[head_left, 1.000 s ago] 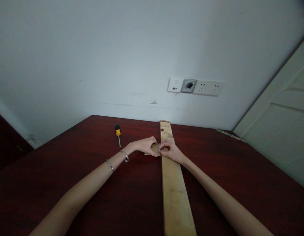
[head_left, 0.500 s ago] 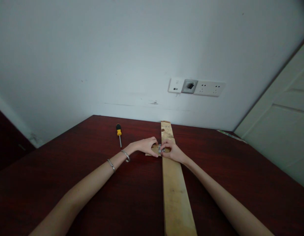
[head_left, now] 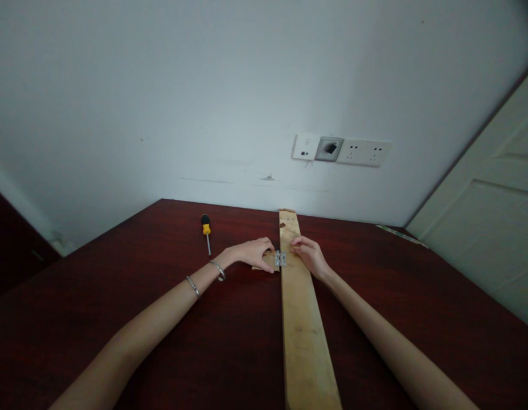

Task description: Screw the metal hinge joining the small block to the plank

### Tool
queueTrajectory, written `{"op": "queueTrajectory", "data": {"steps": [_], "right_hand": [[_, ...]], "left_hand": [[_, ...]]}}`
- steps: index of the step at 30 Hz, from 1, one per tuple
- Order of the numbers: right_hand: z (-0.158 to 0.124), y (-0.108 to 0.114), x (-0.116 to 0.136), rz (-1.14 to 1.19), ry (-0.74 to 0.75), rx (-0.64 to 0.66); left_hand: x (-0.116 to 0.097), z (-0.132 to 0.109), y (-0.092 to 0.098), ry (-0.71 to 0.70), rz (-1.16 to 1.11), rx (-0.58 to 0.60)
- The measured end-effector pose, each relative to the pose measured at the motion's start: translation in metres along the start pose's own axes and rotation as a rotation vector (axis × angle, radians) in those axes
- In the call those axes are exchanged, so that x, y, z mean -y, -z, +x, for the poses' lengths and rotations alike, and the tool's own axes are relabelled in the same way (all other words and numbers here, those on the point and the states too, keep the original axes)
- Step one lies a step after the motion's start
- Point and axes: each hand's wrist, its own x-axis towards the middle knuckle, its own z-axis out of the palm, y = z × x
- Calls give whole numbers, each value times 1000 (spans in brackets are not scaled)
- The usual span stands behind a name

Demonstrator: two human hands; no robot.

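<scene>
A small silver hinge (head_left: 280, 258) lies spread across the seam between a small wooden piece (head_left: 269, 261) and a long wooden board (head_left: 304, 330). My left hand (head_left: 257, 253) holds the small piece against the board's left edge, its thumb on the near side and its fingers on the far side. Just right of the hinge, over the board, my right hand (head_left: 311, 256) hovers with fingers loosely bent and slightly apart. No object shows between them.
A screwdriver (head_left: 206, 232) with a black and yellow handle lies to the left on the dark red table (head_left: 195, 341). Behind the table rises a white wall with sockets (head_left: 364, 152). A pale panelled door (head_left: 494, 228) stands at the right.
My right hand has let go of the hinge and moved back to the right, leaving the hinge in full view. My left hand stays on the small wooden piece.
</scene>
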Motion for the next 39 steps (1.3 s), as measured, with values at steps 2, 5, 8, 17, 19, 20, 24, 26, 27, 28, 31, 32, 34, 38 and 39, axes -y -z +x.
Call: {"op": "queueTrajectory", "data": {"steps": [2,5,8,17,19,20,24,26,27,28,31,32,34,38,39], "right_hand": [[1,0,-2,68,-19,-29],[1,-1,-2,148,-42,-47],[0,-2,0,207,-54,-55],[1,0,-2,278,-69,-72],[1,0,-3,281,-67,-76],[1,0,-3,282,-65,-78],[0,0,-1,276,-67,-90],[0,0,1,265,-71,-103],[-1,0,2,255,-73,-112],[-1,1,4,240,-76,-122],[1,3,6,162,-84,-165],[2,4,7,122,-87,-187],[5,8,6,21,-91,-242],[12,19,1,-212,-93,-322],[13,21,-1,-264,-92,-326]], "left_hand": [[2,1,-2,-11,3,-5],[4,2,-5,-25,13,-11],[6,3,-7,-32,23,-24],[6,1,-4,-54,-10,-49],[10,-1,4,-65,-27,-107],[13,-2,10,-60,-27,-154],[36,-14,41,134,12,-441],[54,-24,55,310,49,-557],[65,-30,61,414,67,-586],[76,-37,66,519,79,-592],[106,-61,74,831,115,-584],[115,-68,75,930,112,-572],[129,-82,75,1072,94,-568],[144,-95,68,1182,59,-542],[146,-95,66,1198,50,-526]]}}
